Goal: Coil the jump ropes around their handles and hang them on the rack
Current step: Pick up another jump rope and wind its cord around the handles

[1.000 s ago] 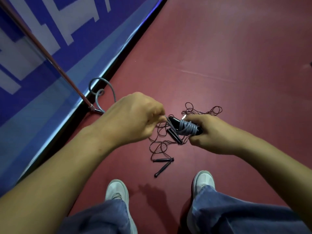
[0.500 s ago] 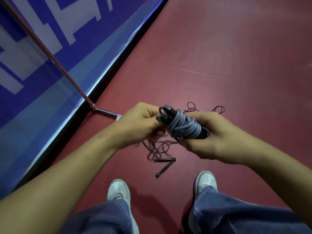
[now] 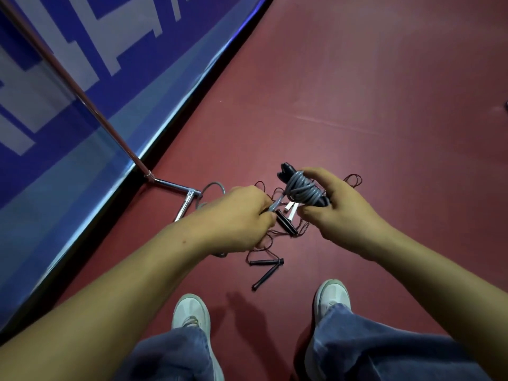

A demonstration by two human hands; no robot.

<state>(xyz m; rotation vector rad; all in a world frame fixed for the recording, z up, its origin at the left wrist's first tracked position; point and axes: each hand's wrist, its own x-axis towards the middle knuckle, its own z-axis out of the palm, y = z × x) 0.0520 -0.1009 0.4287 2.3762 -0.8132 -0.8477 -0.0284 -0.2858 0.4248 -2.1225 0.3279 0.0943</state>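
Fingers (image 3: 313, 173): right hand (image 3: 346, 213) grips coiled rope (image 3: 302, 188); left hand (image 3: 236, 215) pinches tail (image 3: 277, 204); red floor (image 3: 357, 92), blue banner (image 3: 165, 78).

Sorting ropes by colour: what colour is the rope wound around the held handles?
The rope is grey, wound on black handles; the head view shows it best.
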